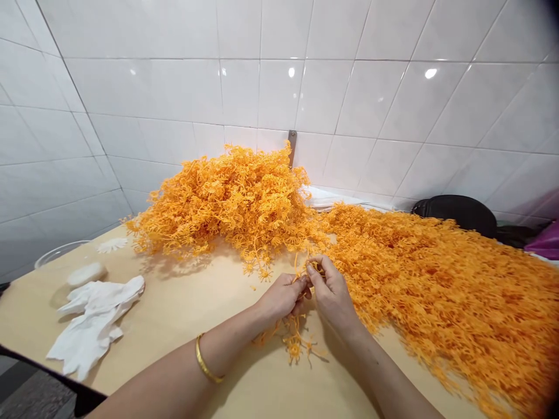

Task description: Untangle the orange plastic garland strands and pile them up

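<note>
Sprig of thin, branching, orange, plastic-looking florets (294, 349), lower centre of frame; left hand (280, 298) clamped on its stems, right hand (332, 294) pinching strands above; likely light, springy, prone to tangling; best held at bunched stems, sparing the slender tips

L hand (283, 297) & R hand (332, 295) were bare, so were L arm (166, 372) & R arm (388, 378). A thin, round, shiny gold bangle (200, 358) sat on L arm, nr the wrist (257, 316). R arm had a tiny spot (377, 362).
</note>
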### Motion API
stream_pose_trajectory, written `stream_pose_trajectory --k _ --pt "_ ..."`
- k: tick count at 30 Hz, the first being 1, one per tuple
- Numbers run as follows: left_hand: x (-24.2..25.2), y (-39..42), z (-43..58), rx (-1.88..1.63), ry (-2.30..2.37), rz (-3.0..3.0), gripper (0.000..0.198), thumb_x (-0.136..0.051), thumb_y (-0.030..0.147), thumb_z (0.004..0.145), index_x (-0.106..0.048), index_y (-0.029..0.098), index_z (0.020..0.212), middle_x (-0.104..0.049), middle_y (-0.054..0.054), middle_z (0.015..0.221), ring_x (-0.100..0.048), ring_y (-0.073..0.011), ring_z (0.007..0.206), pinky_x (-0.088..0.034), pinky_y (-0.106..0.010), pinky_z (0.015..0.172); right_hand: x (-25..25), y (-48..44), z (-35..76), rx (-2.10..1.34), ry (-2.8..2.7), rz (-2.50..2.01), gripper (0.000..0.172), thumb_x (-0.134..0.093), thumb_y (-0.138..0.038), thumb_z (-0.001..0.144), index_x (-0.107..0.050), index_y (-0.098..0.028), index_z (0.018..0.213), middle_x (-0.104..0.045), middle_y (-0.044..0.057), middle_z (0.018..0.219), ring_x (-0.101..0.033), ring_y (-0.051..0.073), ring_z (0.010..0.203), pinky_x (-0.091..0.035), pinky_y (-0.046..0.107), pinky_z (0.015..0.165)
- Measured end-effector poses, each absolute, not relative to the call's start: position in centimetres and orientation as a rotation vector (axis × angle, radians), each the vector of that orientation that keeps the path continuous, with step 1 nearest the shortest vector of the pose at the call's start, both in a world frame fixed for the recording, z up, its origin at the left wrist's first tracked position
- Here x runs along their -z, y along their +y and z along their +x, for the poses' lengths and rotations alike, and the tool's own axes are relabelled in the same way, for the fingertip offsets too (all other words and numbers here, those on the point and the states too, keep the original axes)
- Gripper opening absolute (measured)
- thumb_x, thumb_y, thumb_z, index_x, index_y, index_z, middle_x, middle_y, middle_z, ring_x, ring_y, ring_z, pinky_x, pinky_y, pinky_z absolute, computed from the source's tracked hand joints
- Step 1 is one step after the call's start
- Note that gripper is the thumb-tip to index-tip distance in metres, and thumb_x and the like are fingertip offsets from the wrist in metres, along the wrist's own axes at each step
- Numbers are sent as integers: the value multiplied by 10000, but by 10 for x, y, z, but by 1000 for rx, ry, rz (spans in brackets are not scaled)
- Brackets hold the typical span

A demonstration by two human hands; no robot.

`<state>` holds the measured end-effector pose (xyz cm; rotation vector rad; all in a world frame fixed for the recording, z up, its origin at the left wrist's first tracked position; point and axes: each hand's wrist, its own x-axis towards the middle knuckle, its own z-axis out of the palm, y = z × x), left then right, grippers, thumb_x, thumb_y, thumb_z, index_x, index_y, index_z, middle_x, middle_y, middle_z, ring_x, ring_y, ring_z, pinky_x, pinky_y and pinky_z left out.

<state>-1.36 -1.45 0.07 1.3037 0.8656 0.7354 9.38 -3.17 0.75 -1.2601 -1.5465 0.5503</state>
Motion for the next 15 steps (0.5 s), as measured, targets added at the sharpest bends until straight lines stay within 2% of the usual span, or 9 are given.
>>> stream_pose_trajectory --k 5,10,15 --pt "-3 -16 -16 -706 827 1370 432 -389 518 743 -480 147 542 -236 75 327 -167 -41 314 -114 -224 378 -9 -27 99 -586 -1302 -1272 116 -434 -302 771 -459 -193 738 -455 -41 551 -432 101 504 -346 224 498" --pt "-5 -16 -25 -723 869 1294 396 -387 461 768 -496 146 555 -247 70 323 -173 -43 301 -114 -213 364 -28 -17 146 -569 -620 -1070 153 -512 -262 657 -371 -203 644 -385 -77 543 -387 69 459 -361 215 494" --pt "-5 -1 -34 -816 784 909 369 -316 447 803 -510 157 682 -396 39 401 -297 -60 309 -220 -191 350 -25 -21 163 -424 -876 -1415 133 -519 -276 651 -494 -184 745 -486 -17 623 -429 97 478 -340 236 468"
